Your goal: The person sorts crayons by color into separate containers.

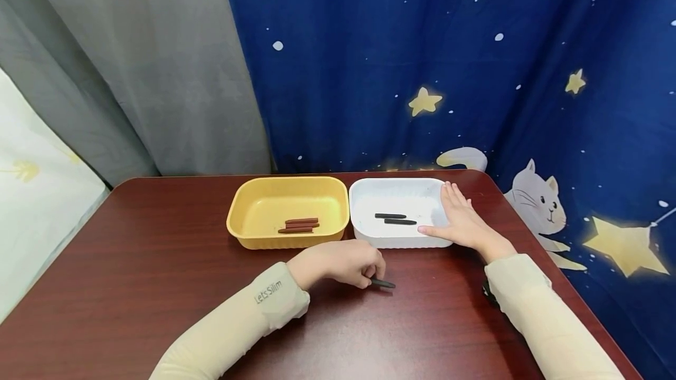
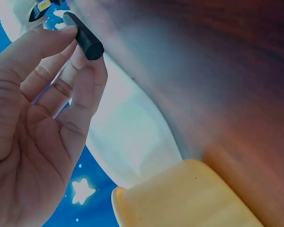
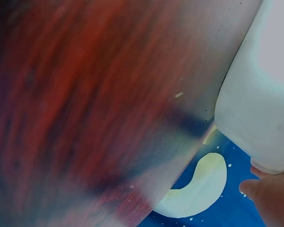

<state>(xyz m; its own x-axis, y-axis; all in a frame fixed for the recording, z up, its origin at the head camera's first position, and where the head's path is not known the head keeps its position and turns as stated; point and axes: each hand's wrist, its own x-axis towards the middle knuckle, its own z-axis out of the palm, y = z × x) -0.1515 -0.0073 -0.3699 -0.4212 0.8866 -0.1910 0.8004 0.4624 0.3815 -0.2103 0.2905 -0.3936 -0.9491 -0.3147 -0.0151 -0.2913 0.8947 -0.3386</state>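
Observation:
Between thumb and fingertips, my left hand (image 1: pixel 348 261) pinches a black crayon (image 1: pixel 384 284) just above the table, in front of the two basins. The left wrist view shows the same crayon (image 2: pixel 85 39) end-on at the fingertips. My right hand (image 1: pixel 466 224) rests on the right side of the white basin (image 1: pixel 396 241), fingers stretched along the rim and thumb over the front corner. Inside that basin lie two black crayons (image 1: pixel 399 222). To its left, the yellow basin (image 1: pixel 264 241) holds several reddish-brown crayons (image 1: pixel 301 226).
Both basins stand side by side near the back edge of the dark red wooden table (image 1: pixel 174 251). Behind it hang a grey curtain (image 1: pixel 158 75) and a blue star-patterned curtain (image 1: pixel 359 75). The table's right edge runs close to the right forearm.

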